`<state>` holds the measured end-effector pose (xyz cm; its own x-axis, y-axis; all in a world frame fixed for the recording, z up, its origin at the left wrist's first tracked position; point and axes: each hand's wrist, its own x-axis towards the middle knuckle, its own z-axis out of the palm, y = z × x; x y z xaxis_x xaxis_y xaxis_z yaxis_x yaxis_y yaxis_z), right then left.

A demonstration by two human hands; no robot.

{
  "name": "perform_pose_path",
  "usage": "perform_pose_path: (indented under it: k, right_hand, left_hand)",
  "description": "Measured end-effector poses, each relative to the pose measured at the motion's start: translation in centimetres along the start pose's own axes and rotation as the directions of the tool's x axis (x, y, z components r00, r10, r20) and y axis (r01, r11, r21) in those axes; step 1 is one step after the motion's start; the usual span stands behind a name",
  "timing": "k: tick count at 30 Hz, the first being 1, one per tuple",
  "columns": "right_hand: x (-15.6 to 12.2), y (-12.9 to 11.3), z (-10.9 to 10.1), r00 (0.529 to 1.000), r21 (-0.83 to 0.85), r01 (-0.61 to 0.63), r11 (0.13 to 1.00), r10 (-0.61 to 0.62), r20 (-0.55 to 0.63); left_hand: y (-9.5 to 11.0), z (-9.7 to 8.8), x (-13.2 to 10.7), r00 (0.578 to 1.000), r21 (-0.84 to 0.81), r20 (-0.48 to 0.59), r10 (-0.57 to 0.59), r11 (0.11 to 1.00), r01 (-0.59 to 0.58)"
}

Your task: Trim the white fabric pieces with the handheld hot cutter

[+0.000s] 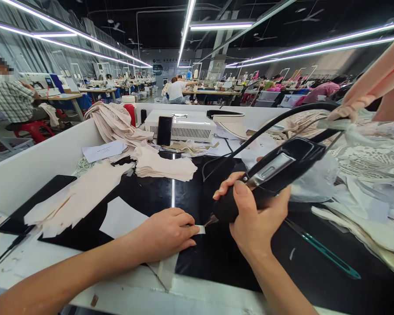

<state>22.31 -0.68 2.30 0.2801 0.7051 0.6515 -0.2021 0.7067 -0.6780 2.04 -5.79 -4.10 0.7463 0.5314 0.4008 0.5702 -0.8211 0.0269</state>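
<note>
My right hand (252, 216) is wrapped round a black corded handheld tool (276, 173), its tip pointing down at a small white strip (199, 229) on the black glass worktop (216, 253). My left hand (167, 232) lies knuckles-up on the worktop, fingers pinched on the left end of that strip. The tool's black cord (282, 118) arches up and away to the right.
Stacks of pale pink fabric pieces (164, 164) and loose cut pieces (75, 199) lie at the left. A white box machine (184, 124) with a phone (164, 130) leaning on it stands behind. White lace (371, 157) is heaped at the right; a green-handled tool (321, 249) lies nearby. A seated person (9, 98) is far left.
</note>
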Motion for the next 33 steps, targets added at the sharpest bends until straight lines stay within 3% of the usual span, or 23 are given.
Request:
perform_pose_path:
  k: [11, 21, 33]
  right_hand:
    - [0.0, 0.0, -0.1, 1.0, 0.012, -0.007, 1.0, 0.007, -0.005]
    - [0.3, 0.1, 0.1, 1.0, -0.004, -0.001, 1.0, 0.001, -0.023]
    - [-0.5, 0.3, 2.1, 0.999, 0.046, -0.027, 0.999, 0.025, 0.038]
  left_hand:
    - [-0.1, -1.6, -1.4, 1.0, -0.009, 0.002, -0.012, 1.0, 0.012]
    - [0.1, -0.7, -2.0, 0.998, -0.007, -0.066, -0.01, 1.0, 0.01]
    - [0.5, -0.8, -1.4, 0.999, 0.061, -0.043, -0.018, 0.998, 0.02]
